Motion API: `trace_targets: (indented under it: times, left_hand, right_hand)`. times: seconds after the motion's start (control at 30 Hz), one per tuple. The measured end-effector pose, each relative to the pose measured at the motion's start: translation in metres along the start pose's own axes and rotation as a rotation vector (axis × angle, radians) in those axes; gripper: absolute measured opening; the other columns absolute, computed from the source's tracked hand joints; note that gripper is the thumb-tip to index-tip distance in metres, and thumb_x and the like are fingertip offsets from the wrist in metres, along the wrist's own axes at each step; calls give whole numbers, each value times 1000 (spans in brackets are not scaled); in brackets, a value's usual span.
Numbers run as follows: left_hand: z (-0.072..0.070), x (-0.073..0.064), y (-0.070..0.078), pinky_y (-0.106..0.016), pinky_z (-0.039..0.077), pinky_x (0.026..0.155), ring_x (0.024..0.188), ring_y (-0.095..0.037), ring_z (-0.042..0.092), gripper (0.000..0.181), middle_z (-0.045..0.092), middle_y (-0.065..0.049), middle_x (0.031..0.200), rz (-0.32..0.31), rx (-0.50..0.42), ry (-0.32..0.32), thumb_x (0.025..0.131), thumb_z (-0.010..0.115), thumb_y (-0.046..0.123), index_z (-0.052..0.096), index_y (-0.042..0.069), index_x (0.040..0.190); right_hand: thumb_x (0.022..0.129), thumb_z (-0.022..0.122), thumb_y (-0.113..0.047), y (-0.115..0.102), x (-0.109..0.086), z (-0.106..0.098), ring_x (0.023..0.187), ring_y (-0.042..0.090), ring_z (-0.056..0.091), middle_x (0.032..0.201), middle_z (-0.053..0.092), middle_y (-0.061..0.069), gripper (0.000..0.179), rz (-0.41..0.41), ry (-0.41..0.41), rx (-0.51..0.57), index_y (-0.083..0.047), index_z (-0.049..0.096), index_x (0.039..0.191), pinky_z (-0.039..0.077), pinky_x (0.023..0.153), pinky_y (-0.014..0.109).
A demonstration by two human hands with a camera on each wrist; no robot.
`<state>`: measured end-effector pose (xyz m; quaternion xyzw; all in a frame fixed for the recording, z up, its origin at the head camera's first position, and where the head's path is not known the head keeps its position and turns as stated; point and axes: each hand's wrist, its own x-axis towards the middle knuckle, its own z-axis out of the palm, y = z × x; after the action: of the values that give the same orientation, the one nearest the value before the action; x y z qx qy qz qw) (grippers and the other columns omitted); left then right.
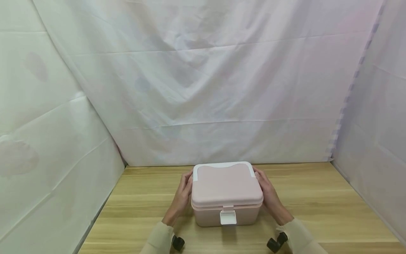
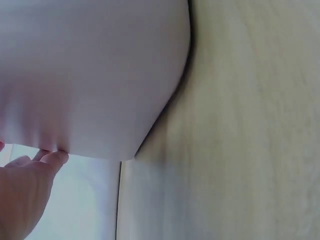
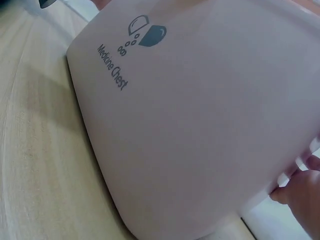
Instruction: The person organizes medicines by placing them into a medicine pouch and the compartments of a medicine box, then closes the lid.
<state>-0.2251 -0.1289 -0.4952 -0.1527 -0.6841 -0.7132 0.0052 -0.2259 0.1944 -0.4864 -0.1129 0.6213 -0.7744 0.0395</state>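
Note:
A pale pink medicine chest [image 1: 226, 187] with a white handle [image 1: 222, 164] along its far edge rests on the table, lid down. At its front a white latch [image 1: 228, 217] juts outward. My left hand [image 1: 182, 194] holds the chest's left side, and in the left wrist view its fingertips [image 2: 61, 156] bend round the far edge. On the opposite side my right hand [image 1: 268, 192] grips the chest, fingers [image 3: 282, 194] at the far edge in the right wrist view. Printed capsules and the words "Medicine Chest" [image 3: 112, 67] mark a side wall.
The wood-grain table [image 1: 142, 208] extends to both sides of the chest. A white cloth [image 1: 196, 88] hangs behind it, with more cloth walls [image 1: 47, 141] at left and right. Black devices [image 1: 178, 243] sit at both wrists, by the light sleeves.

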Motion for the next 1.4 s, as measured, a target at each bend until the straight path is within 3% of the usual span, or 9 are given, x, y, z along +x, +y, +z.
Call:
trace_targets:
  times: [0.2,0.33,0.47,0.6,0.7,0.83,0.93,1.13,1.4]
  left_hand:
    - [-4,-1,-5,-44,33,113,144,-27,30,40,29,-10,159,33,47,2,109,34,30,37,8,143]
    - [-4,-1,0,-35,33,114,143,-26,34,38,34,-8,157,43,111,19,109,37,26,40,10,144]
    - [-6,0,6,-45,33,115,142,-28,38,39,43,-7,152,92,284,62,107,45,26,46,16,145]
    - [-5,1,23,-60,30,113,142,-33,37,40,45,-10,150,200,488,86,101,56,22,55,14,140]
    - [3,2,42,-63,32,110,140,-36,39,38,48,-13,148,317,622,58,96,62,19,62,11,133]
    - [19,3,63,-63,33,109,139,-40,40,33,53,-16,142,446,749,-48,93,62,17,67,9,125]
    - [31,4,70,-59,32,112,138,-40,41,31,57,-16,139,496,814,-150,93,61,16,68,8,121]
    - [41,7,71,-58,27,116,139,-36,42,32,59,-12,139,483,956,-253,95,56,19,69,10,122]
    - [44,10,76,-54,21,119,144,-29,36,41,48,-7,150,404,1108,-348,102,47,26,59,16,139]
  right_hand:
    - [108,35,-40,3,0,-1,127,-10,43,160,25,8,62,18,12,-18,-6,20,157,40,101,14]
    - [107,40,-36,2,2,-4,124,-7,47,153,38,-1,61,12,22,-42,-3,25,155,43,98,15]
    - [106,47,-29,-7,4,-10,125,2,49,144,48,-1,55,-28,28,-193,0,34,151,45,97,17]
    - [101,57,-21,-28,1,-10,135,25,43,146,48,13,43,-174,16,-569,-6,51,141,40,109,44]
    - [94,67,-17,-44,-3,-1,135,39,42,143,50,14,37,-352,-35,-823,-12,61,131,34,104,67]
    - [87,74,-19,-55,-7,18,128,36,48,138,55,15,40,-618,-190,-1027,-12,65,125,39,101,62]
    - [86,75,-29,-56,-10,32,125,32,50,135,56,15,43,-805,-328,-1125,-12,65,125,40,101,52]
    - [88,65,-57,-53,-15,58,119,27,53,131,58,10,59,-1057,-469,-1333,-12,61,127,41,102,47]
    - [66,62,-85,-43,-25,67,129,34,46,144,48,13,116,-1048,-498,-1633,-10,38,151,37,107,54]
